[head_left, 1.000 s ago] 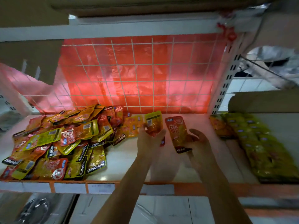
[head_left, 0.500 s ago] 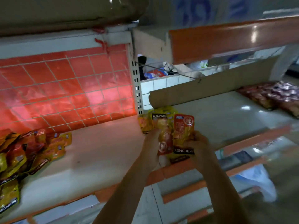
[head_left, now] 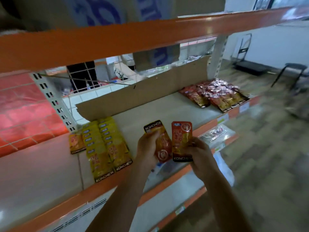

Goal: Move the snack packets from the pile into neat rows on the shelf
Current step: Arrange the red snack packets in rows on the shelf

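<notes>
Two bare forearms reach in from the bottom of the frame. The left hand [head_left: 147, 148] and right hand [head_left: 199, 153] are close together above the orange front lip of the pale shelf [head_left: 158, 111], each curled round one flat red-orange foil snack packet. The two packets overlap slightly along their inner edges.

Both packets are held in the air, their long axes running away from the person. The left packet [head_left: 163, 143] leans a little leftward and has its black brand band at the far end, so the lettering reads upside down. The right packet [head_left: 181, 139] has its band at the near end, lettering the right way up. They point opposite ways.

Just left of the hands, two overlapping rows of yellow foil packets [head_left: 107, 144] lie on the shelf with their bands toward the front edge. A lone orange packet [head_left: 76, 143] lies at their far-left side.

The likeliest fault is the left packet being laid reversed, which would break the uniform facing. Slick foil held so near the lip could also slide off to the level below.

Behind stands a brown cardboard strip [head_left: 142, 96]; at the far right lie dark red glossy packets [head_left: 215, 94].
</notes>
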